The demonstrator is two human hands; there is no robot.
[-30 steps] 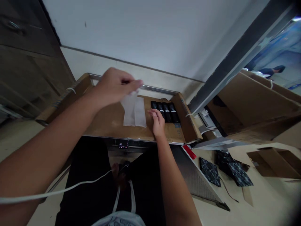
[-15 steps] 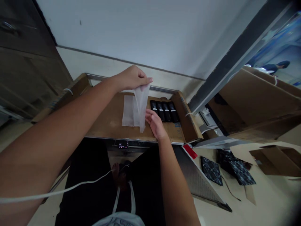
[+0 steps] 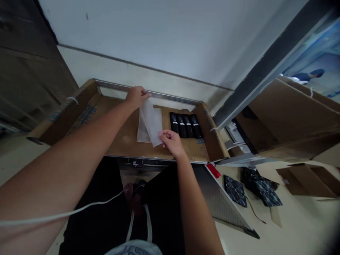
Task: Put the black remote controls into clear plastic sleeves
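A thin, translucent white plastic bag [image 3: 151, 118] is stretched between my two hands above the cardboard-lined tray. My left hand [image 3: 136, 97] pinches its upper end near the tray's back edge. At the lower right corner, my right hand [image 3: 170, 141] grips the bag between thumb and fingers. Beneath it lie more flat translucent bags [image 3: 143, 136] on the cardboard. Just right of the bags, several black items [image 3: 185, 125] with white labels lie side by side; their kind is not clear.
The cardboard tray [image 3: 123, 148] has raised side walls and stands against a white wall. A large cardboard box [image 3: 300, 120] is at the right. On the floor lie dark patterned pieces [image 3: 235, 190] and an open carton [image 3: 309, 180]. A white cord [image 3: 79, 210] crosses my left arm.
My left hand has moved left and slightly down with the bag. My right hand, open beside the bag before, has closed on its lower corner, and the bag now slants between both hands.
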